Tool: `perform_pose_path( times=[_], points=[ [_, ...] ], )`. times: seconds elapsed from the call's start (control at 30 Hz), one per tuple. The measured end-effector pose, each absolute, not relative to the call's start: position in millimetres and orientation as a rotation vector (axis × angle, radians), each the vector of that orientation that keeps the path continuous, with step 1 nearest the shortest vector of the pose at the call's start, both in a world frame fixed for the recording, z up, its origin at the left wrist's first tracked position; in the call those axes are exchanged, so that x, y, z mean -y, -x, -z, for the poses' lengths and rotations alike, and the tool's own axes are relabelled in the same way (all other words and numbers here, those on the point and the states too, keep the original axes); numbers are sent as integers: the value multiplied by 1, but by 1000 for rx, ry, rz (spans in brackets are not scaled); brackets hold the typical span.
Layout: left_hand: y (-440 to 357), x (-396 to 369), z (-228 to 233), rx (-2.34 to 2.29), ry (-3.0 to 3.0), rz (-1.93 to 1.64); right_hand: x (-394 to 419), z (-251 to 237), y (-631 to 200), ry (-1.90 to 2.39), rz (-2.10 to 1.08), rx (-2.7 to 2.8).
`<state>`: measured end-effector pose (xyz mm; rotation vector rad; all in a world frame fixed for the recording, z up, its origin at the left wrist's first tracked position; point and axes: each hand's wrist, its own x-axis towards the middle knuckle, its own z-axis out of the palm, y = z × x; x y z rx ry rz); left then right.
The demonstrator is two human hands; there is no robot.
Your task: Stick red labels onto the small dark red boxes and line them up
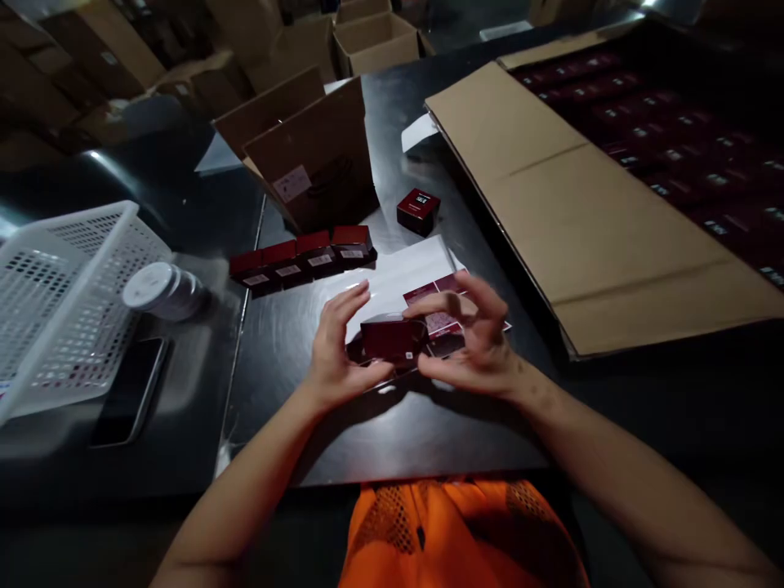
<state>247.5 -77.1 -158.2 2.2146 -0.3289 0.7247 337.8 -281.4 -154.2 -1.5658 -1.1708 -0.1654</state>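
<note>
A small dark red box point(392, 339) rests near the table's front edge, between my two hands. My right hand point(474, 339) curls round its right end, index fingertip at the top edge and thumb at the lower corner. On the other side my left hand point(340, 351) has its fingers stretched out and apart, the thumb by the box's lower left edge. Behind the box lie white paper point(398, 273) and a dark red printed sheet point(444, 306). Several similar boxes point(287, 265) with barcode labels stand in a row, and one more box point(419, 210) sits further back.
An open carton point(318, 163) stands behind the row. At right, a large carton's flap point(551, 188) hangs over the table beside many dark red boxes point(674, 131). A white basket point(116, 269), white rolls point(162, 290) and a phone point(131, 392) are at left.
</note>
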Motion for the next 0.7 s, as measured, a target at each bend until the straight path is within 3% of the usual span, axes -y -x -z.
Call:
perform_pose_path(
  times=[0.17,0.37,0.43,0.6,0.7],
  points=[
    [-235,86,142,431,-2443,-591,284,146,-331,1620,277,1360],
    [-232,94,145,-26,-2139,-565,300,116,-330,1706,411,767],
    [-233,95,146,-92,-2090,-558,301,112,-331,1585,293,625],
    [-232,96,146,-34,-2135,-575,294,111,-331,1511,-371,347],
    [-231,96,145,28,-2171,-578,290,113,-331,1535,-546,289]
  ],
)
